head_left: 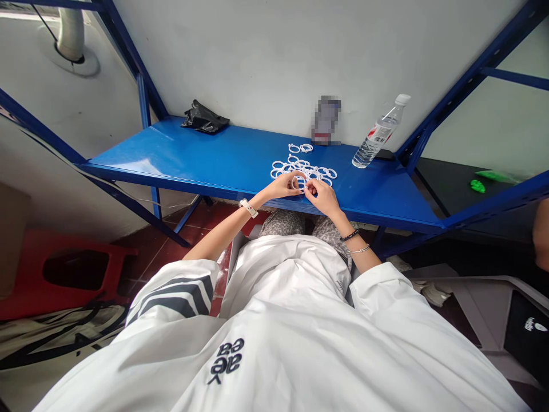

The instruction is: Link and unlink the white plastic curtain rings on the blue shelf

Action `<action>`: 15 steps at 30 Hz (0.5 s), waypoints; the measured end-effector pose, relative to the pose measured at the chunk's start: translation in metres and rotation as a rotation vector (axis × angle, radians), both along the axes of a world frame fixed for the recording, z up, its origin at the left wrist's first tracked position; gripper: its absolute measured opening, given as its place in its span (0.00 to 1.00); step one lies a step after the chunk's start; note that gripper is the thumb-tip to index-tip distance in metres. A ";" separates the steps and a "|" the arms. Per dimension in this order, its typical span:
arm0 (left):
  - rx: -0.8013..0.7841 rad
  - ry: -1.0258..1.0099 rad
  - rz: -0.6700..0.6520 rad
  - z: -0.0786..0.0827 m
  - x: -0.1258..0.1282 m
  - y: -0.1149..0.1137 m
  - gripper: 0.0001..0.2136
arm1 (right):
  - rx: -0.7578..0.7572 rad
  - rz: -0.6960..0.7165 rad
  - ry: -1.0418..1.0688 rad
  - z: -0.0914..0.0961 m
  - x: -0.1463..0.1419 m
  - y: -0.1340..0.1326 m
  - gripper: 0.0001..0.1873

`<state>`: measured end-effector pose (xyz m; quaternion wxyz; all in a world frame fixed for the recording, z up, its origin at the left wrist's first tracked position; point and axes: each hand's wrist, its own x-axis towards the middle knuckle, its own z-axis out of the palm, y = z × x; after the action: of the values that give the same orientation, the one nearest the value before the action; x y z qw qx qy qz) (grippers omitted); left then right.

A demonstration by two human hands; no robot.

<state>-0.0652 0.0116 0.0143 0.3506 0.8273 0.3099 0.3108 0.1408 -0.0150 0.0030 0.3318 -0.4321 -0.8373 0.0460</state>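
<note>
My left hand [283, 186] and my right hand [322, 195] meet at the front edge of a blue metal shelf [180, 157]. Both pinch a white plastic ring [299, 182] between their fingertips. Just beyond the hands lies a pile of several white rings [304, 167], with two more rings [300, 148] set apart farther back. A watch sits on my left wrist and bracelets on my right.
A clear water bottle [380, 133] leans against the wall at the back right. A crumpled black bag [204, 120] lies at the back left. A blurred small object [326, 120] stands by the wall. A red stool [64, 273] is on the floor at left.
</note>
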 end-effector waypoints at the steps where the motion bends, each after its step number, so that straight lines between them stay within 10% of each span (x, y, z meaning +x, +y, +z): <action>1: 0.000 -0.001 0.000 0.000 0.000 0.000 0.26 | -0.002 0.002 0.000 0.000 0.000 0.000 0.09; 15: -0.004 0.006 0.015 0.000 0.000 0.000 0.26 | -0.011 0.004 -0.001 0.001 0.000 -0.001 0.09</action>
<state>-0.0651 0.0118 0.0142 0.3489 0.8251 0.3179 0.3105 0.1404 -0.0160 0.0042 0.3290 -0.4321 -0.8381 0.0513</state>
